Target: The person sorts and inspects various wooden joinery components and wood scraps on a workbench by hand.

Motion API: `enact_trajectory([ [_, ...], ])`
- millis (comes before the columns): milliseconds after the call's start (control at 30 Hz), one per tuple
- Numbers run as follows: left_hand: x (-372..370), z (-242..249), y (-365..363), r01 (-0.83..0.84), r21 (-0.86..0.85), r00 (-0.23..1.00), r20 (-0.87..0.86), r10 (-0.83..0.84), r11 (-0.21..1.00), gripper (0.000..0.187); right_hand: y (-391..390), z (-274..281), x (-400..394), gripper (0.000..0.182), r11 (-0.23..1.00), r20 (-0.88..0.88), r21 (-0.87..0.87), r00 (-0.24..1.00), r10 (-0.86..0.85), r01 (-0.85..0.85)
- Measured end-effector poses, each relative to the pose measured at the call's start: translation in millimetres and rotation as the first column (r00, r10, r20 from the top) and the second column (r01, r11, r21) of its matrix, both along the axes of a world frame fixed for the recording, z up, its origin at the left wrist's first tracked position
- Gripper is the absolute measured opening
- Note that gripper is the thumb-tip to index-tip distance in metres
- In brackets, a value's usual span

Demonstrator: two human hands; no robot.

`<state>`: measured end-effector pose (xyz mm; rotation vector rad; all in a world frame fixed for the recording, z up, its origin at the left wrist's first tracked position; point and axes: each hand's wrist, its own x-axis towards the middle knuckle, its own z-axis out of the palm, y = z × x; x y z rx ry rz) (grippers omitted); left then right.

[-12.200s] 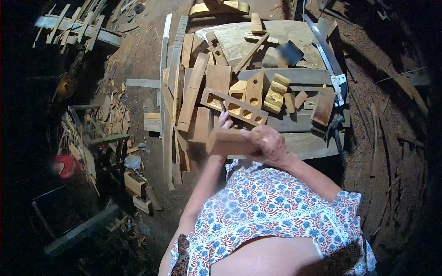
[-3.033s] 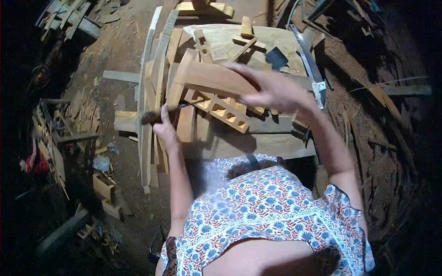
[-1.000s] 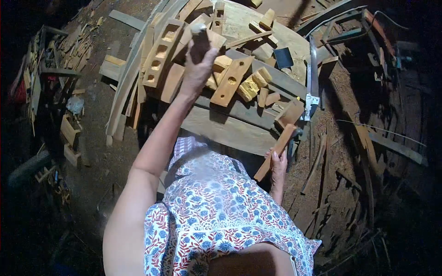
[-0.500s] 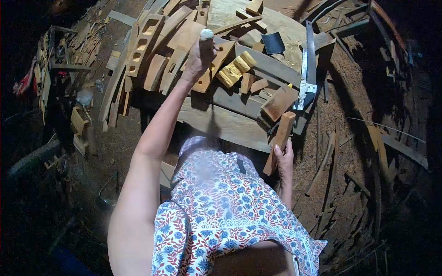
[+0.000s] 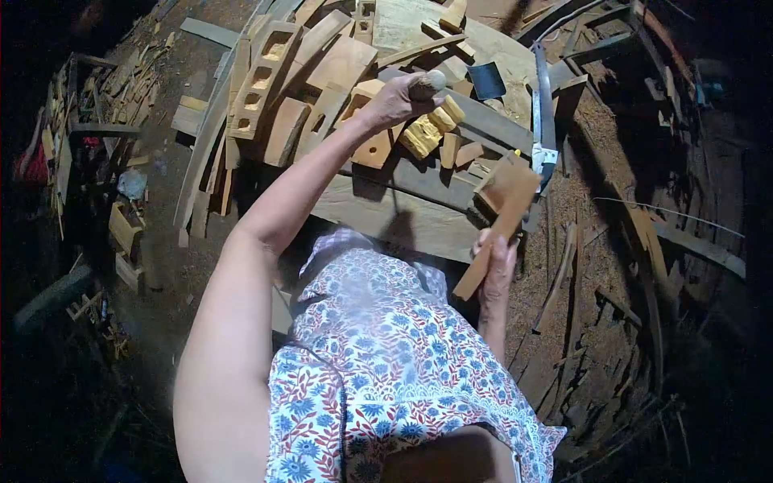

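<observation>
Now, in the head view, the left hand (image 5: pixel 392 98) is seen closed around a round-ended wooden tool handle (image 5: pixel 428 83), held over the pile of cut wooden pieces (image 5: pixel 322 88) on the workbench (image 5: pixel 403 225); half a second earlier the same fist was raised a little further left, so the tool has been carried rightward and now sits just beside the yellowish carved block (image 5: pixel 431 127). What lies below the fist cannot be made out, as the blade end is hidden by the hand. The right hand (image 5: pixel 497 270) is wrapped around the lower end of a wooden mallet (image 5: pixel 498 217), whose broad head has been swung up beside the near right edge of the bench, whereas a moment before it was held more upright and lower. From this it is judged that both tools are being brought back toward the bench for another round of chiselling, with no workpiece yet settled under them. A handsaw (image 5: pixel 542 109) is seen lying along the right side of the bench, untouched, and a slotted wooden rail (image 5: pixel 262 76) rests at the far left of the pile. Offcuts (image 5: pixel 193 113) are scattered on the dirt floor to the left.
</observation>
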<state>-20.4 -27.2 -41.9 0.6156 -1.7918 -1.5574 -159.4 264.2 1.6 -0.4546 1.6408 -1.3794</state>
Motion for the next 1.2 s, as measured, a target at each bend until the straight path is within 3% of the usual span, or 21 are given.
enact_trajectory([
  [33,-1,-7,-1,0.030,0.046,0.999,-0.019,-0.029,0.999,0.023,-13,19,7,0.051,0.996,0.049,-0.086,0.999,-0.022,0.026],
  [133,-4,-15,-1,0.055,0.029,0.997,-0.055,-0.053,0.998,0.027,-15,15,30,0.046,1.000,-0.024,-0.009,1.000,-0.010,0.010],
  [167,-7,-25,-4,0.000,-0.137,1.000,-0.019,-0.003,0.991,0.028,-1,-33,26,0.056,0.999,-0.275,0.039,0.962,0.005,0.006],
  [200,-10,-36,-6,-0.056,-0.298,0.998,0.010,0.061,0.953,0.029,-12,-15,41,0.073,0.997,-0.472,0.057,0.878,0.075,-0.054],
  [267,-6,-23,-3,-0.036,-0.303,0.997,0.055,0.055,0.952,0.030,-18,-5,50,0.076,0.989,-0.363,0.075,0.920,0.147,-0.129],
  [333,-5,-22,2,0.032,-0.135,0.999,-0.022,-0.035,0.990,0.032,-37,28,55,0.077,0.998,-0.433,0.032,0.899,0.067,-0.059],
  [467,-5,-27,1,0.076,-0.197,0.994,0.091,-0.059,0.977,0.038,-64,54,54,0.081,0.957,-0.622,-0.291,0.759,-0.193,0.005],
  [500,-6,-29,3,0.053,-0.216,0.998,0.045,-0.044,0.975,0.035,-64,40,60,0.085,0.960,-0.653,-0.270,0.717,-0.242,0.078],
  [533,-4,-23,5,0.033,-0.257,0.998,0.052,-0.021,0.966,0.033,-70,31,73,0.085,0.914,-0.557,-0.400,0.776,-0.297,0.062],
  [567,-2,-18,4,0.090,-0.223,0.993,0.096,-0.070,0.971,0.032,-79,26,69,0.082,0.991,-0.729,-0.112,0.684,-0.033,-0.071],
  [600,1,-12,6,0.146,-0.181,0.983,0.141,-0.122,0.973,0.031,-87,21,66,0.080,0.966,-0.795,0.209,0.549,0.260,-0.155],
  [667,6,-2,11,0.137,-0.167,0.973,0.209,-0.101,0.976,0.032,-91,19,69,0.074,0.967,-0.750,0.163,0.613,0.251,-0.196],
  [733,7,-1,11,0.115,-0.139,0.958,0.279,-0.073,0.984,0.032,-89,38,74,0.074,0.965,-0.680,-0.234,0.729,-0.073,-0.122],
  [767,5,-6,13,0.131,-0.094,0.976,0.189,-0.112,0.987,0.032,-85,57,77,0.077,0.970,-0.568,-0.241,0.815,-0.116,-0.030],
  [800,4,-9,14,0.154,-0.050,0.984,0.094,-0.149,0.987,0.033,-79,30,70,0.079,0.968,-0.504,-0.244,0.845,-0.179,0.059],
  [867,4,-7,13,0.173,-0.094,0.981,0.110,-0.163,0.980,0.032,-80,-12,67,0.082,0.996,-0.551,-0.090,0.833,-0.058,0.010],
  [933,6,-4,12,0.168,-0.062,0.981,0.106,-0.161,0.984,0.033,-94,11,71,0.085,0.975,-0.809,0.156,0.546,0.219,-0.160],
  [967,4,-10,11,0.133,-0.104,0.988,0.091,-0.123,0.986,0.038,-87,25,72,0.084,0.954,-0.693,0.246,0.656,0.297,-0.172],
  [1067,6,-23,23,0.230,-0.130,0.972,0.084,-0.221,0.964,0.045,-59,13,65,0.082,0.971,-0.746,0.190,0.622,0.239,-0.146],
  [1133,10,-21,45,0.097,-0.482,0.995,0.019,-0.100,0.871,0.038,-41,11,61,0.082,0.972,-0.719,0.201,0.655,0.232,-0.124],
  [1200,23,-21,69,0.161,-0.507,0.984,0.147,-0.099,0.847,0.027,-21,-5,53,0.081,0.975,-0.778,0.218,0.595,0.202,-0.045],
])
